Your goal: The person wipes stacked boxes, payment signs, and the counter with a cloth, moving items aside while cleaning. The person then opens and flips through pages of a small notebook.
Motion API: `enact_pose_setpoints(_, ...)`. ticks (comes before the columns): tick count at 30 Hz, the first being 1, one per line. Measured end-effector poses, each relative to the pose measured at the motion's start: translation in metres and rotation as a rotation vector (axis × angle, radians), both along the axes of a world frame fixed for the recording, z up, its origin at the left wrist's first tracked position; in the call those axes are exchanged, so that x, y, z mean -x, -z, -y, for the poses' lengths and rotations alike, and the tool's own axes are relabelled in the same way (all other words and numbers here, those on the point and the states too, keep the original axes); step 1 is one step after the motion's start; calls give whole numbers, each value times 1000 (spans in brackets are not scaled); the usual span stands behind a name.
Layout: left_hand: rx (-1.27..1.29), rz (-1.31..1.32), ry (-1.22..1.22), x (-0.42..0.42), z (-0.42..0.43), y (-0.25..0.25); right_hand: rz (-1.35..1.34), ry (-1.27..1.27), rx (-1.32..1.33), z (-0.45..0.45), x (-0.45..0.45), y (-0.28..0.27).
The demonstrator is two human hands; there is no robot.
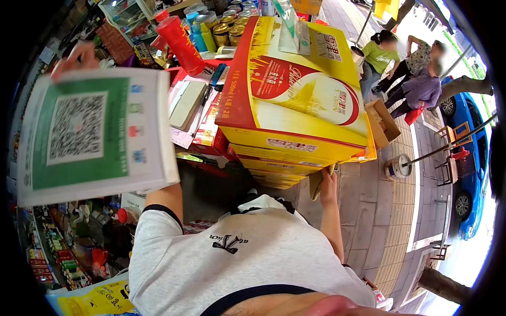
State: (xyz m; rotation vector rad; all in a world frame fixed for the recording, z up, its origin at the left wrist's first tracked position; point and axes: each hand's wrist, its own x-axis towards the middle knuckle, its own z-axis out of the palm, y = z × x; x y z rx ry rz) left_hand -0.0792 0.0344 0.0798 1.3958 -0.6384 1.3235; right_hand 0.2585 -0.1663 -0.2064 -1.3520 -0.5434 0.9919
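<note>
My left hand (76, 59) grips the top edge of a white board (149, 121) with a green QR code panel, held up at the left. Its fingers are curled over the edge and the board hides most of my left forearm. My right hand (328, 187) is closed on a folded olive-brown cloth (315, 185), low beside the stack of yellow and red boxes (300, 89). A clear stand (293, 31) rests on the top box. Left of the stack lie a notepad (188, 104) and a pen (203, 108).
A red bottle (180, 45) and several cans (230, 32) stand behind the notepad. Crowded shop goods fill the left side. On the pavement at right are an open carton (382, 124), a bucket (398, 167), three people (419, 87) and a blue car (470, 158).
</note>
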Motion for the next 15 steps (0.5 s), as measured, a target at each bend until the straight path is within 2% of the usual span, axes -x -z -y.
enact_pose_setpoints(3, 170, 11, -166, -35, -19, -7, 4, 9, 11, 0, 2, 1)
enact_pose_setpoints(7, 294, -17, -252, -71, -34, -8, 22, -15, -30, -1, -3, 18)
enact_pose_setpoints(10, 354, -41, -197, -98, -64, -10, -50, -31, -94, 0, 1, 11)
enact_pose_setpoints(15, 408, -76, -108, -122, -78, -3, -71, -11, -56, 5, 3, 13)
